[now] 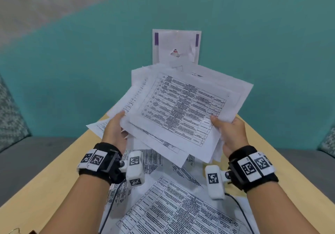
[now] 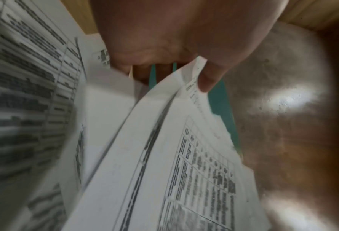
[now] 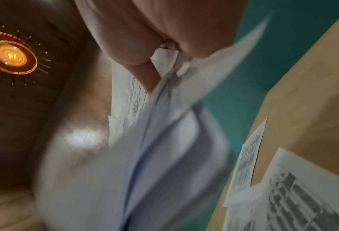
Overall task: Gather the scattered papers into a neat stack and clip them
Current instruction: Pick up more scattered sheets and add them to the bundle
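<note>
Both hands' grip on uneven paper bundle [image 1: 181, 107]

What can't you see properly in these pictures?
- Words on the held papers: too small in the head view, blurred in both wrist views.
- Left hand and right hand fingers: hidden under the papers in the head view.
- Thing at the bottom-left corner of the head view: cut off by the edge.
- A clip: none can be made out in any view.

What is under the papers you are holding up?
More printed sheets lie on the wooden table below the held papers. Whatever lies beneath those sheets is covered, so I cannot tell.
</note>
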`<state>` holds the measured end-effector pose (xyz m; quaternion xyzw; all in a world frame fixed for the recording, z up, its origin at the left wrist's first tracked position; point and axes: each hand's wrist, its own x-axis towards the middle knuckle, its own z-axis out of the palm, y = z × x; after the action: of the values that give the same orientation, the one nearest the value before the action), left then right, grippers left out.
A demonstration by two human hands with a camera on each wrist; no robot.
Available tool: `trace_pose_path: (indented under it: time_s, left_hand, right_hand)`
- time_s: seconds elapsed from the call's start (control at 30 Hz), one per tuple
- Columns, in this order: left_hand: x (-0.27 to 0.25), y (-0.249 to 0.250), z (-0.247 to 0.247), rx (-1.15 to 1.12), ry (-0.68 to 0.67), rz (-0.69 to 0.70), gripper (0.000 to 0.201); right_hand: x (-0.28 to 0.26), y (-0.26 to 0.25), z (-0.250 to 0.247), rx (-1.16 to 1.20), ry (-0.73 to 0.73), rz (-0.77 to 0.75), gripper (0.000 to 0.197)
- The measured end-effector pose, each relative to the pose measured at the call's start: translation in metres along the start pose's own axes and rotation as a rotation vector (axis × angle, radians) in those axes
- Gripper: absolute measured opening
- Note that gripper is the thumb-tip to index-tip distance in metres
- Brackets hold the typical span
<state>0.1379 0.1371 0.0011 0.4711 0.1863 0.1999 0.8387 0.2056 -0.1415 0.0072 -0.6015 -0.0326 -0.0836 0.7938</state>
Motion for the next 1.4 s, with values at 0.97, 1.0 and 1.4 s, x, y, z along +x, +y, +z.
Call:
trace_pose_path:
  time_s: [0.97, 1.0, 1.4]
  left_hand:
    - [-0.013, 0.003, 0.023, 0.537, -0.292, 0.012, 0.015]
    - [-0.013, 0.004, 0.022, 0.529, -0.293, 0.007, 0.014]
    - [-0.010, -0.008, 0.027, 0.278, -0.305, -0.093, 0.033]
  right_hand:
    - [-0.008, 0.001, 0.007, 0.259, 0.276, 0.223, 0.014]
    - [-0.010, 0.000, 0.007, 0.260, 0.277, 0.221, 0.014]
    - [-0.016, -0.003, 0.013, 0.308, 0.235, 0.278, 0.030]
